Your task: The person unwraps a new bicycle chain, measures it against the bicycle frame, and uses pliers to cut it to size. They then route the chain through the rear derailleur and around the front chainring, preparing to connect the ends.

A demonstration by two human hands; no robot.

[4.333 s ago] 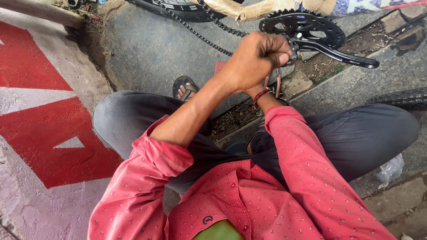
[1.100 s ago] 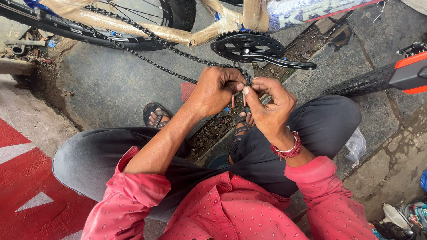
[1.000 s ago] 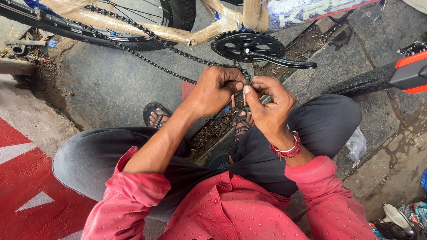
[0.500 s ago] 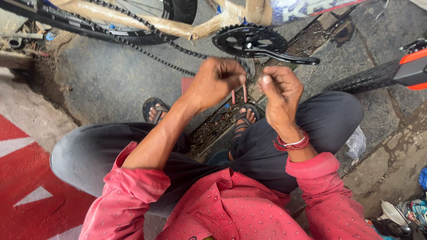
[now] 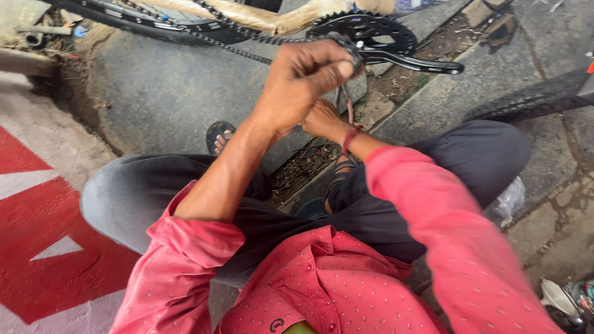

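A bicycle chain (image 5: 247, 54) runs along a tan frame tube (image 5: 247, 18) to the black chainring (image 5: 371, 28) and crank arm (image 5: 421, 62). My left hand (image 5: 303, 80) is raised in a fist just where the chain meets the chainring. Two thin handles of a reddish tool (image 5: 345, 102) stick out below the fist. Tucked under it is my right hand (image 5: 322, 119), with a red band at the wrist; its fingers are hidden. I crouch in a pink shirt and dark trousers, and one sandalled foot (image 5: 218, 135) shows.
A black tyre (image 5: 526, 99) lies at the right on cracked paving. Dirt and debris fill the gap between slabs below the crank. Red and white painted ground (image 5: 37, 235) is on the left. Crumpled plastic (image 5: 510, 201) lies beside my right knee.
My hands were side by side half a second ago, the right one pinching something small. Now the left fist has moved up to the chainring and the right hand has dropped beneath it.
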